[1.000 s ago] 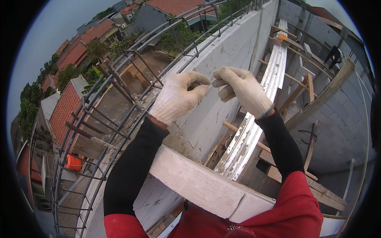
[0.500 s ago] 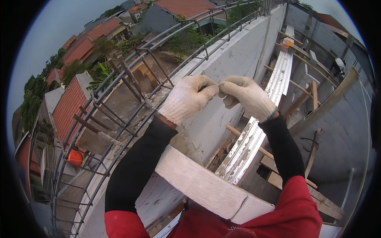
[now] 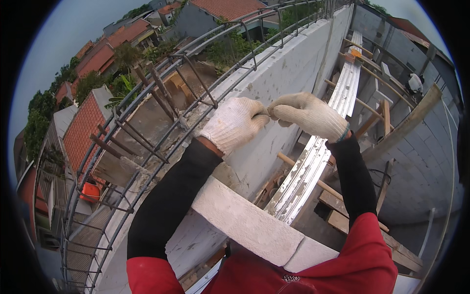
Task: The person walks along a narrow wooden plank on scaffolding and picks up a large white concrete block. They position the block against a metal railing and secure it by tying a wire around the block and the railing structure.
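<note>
My left hand (image 3: pixel 236 122), in a whitish knit glove, has its fingers curled into a pinch. Fingertip to fingertip with it is my right hand (image 3: pixel 308 115), gloved alike and also pinched closed. Whatever lies between the fingertips, if anything, is too small to make out. Both hands are held over the pale block wall (image 3: pixel 274 81), beside its top edge. Below them, close to my body, a pale block ledge (image 3: pixel 245 220) crosses the view. To the left of my left hand runs a rebar cage (image 3: pixel 186 61) along the wall top.
White metal-looking planks (image 3: pixel 298 181) stretch away on the right, over wooden poles (image 3: pixel 333 188). A long timber (image 3: pixel 411 117) slants at the right. Another person (image 3: pixel 415 84) is farther off there. Rusty bars (image 3: pixel 159 88) stick up at the left; an orange-red container (image 3: pixel 89 192) sits below.
My right wrist has shifted slightly to the right and the hand has turned flatter. My left hand stays nearly in place, and the fingertips of both remain together.
</note>
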A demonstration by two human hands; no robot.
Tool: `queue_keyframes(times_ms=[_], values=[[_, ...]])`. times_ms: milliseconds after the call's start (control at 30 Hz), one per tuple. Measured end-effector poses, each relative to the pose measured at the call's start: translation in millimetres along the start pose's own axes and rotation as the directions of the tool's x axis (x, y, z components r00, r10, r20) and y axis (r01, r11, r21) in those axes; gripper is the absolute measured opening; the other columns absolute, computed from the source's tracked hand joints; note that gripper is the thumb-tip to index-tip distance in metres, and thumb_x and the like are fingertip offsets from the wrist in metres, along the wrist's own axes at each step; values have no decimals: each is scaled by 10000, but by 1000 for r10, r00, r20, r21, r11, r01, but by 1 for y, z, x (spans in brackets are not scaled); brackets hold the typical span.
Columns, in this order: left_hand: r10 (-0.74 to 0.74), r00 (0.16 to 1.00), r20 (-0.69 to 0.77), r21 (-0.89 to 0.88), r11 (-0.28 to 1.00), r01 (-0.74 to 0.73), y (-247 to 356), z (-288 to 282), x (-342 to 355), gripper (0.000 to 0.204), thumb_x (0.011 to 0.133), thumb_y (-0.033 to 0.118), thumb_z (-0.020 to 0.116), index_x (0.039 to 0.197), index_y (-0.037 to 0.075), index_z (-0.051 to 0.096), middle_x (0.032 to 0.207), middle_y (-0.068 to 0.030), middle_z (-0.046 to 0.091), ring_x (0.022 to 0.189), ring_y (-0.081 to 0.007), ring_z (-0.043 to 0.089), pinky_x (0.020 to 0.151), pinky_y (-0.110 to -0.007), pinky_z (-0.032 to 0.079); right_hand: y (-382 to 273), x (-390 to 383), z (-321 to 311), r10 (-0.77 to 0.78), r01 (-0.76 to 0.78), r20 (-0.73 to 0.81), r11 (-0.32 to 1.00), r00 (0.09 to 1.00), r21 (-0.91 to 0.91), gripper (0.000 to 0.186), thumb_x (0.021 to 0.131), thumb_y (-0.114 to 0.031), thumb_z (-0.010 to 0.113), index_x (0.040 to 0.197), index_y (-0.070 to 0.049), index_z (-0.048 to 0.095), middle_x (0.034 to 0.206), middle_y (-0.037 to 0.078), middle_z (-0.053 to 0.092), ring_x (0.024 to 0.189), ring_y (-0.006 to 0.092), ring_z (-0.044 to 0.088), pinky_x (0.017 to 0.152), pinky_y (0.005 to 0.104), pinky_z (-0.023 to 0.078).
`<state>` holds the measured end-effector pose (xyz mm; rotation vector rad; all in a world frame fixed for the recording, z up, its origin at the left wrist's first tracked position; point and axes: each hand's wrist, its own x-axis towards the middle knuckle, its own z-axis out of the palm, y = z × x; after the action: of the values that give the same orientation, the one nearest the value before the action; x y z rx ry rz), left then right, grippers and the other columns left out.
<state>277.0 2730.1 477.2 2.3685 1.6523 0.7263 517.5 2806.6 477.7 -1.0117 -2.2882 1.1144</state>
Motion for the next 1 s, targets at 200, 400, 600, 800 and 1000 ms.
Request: queue_keyframes(times_ms=[200, 400, 600, 800, 1000], values=[[-21, 1000, 4, -58, 998, 21, 1, 0, 1, 330, 1033, 281, 722, 1168, 6, 847, 988, -217, 823, 866, -354, 796, 823, -453, 615, 1, 1, 2, -78, 77, -30, 997, 996, -26, 339, 1033, -261, 706, 1261, -60, 855, 1131, 121, 836, 981, 220, 778, 869, 362, 617], [-53, 999, 13, -126, 991, 54, 0, -2, 1, 365, 1058, 285, 691, 1208, -19, 825, 978, -189, 807, 836, -279, 760, 804, -418, 604, 10, 6, 16, -442, 381, -180, 877, 879, -292, 185, 1001, -95, 757, 1160, -127, 846, 1119, 71, 808, 932, 241, 771, 842, 401, 635], [-200, 980, 20, -449, 873, 188, 5, -15, 2, 378, 1091, 285, 661, 1232, -33, 807, 1010, -107, 806, 824, -170, 734, 761, -342, 588, 16, 10, 30, -903, 467, -224, 387, 367, -795, 308, 843, -28, 865, 1115, -168, 832, 1223, 88, 770, 1009, 246, 768, 839, 432, 637], [-216, 976, 10, -517, 835, 190, 8, -16, 4, 343, 1086, 201, 668, 1296, -41, 791, 1019, -86, 794, 837, -136, 728, 782, -320, 596, 24, 10, 62, -672, 467, -579, 739, 462, -485, 304, 880, -98, 906, 1175, -154, 863, 1319, 158, 752, 1134, 269, 770, 945, 392, 634], [-214, 977, -16, -668, 729, 149, 2, -19, 2, 388, 1087, 152, 649, 1411, -48, 725, 1157, -101, 785, 958, -120, 718, 853, -296, 589, 13, 14, 73, -128, 292, -574, 935, 809, 203, 306, 1024, -186, 816, 1309, -77, 827, 1294, 141, 797, 1167, 217, 768, 999, 369, 621]])
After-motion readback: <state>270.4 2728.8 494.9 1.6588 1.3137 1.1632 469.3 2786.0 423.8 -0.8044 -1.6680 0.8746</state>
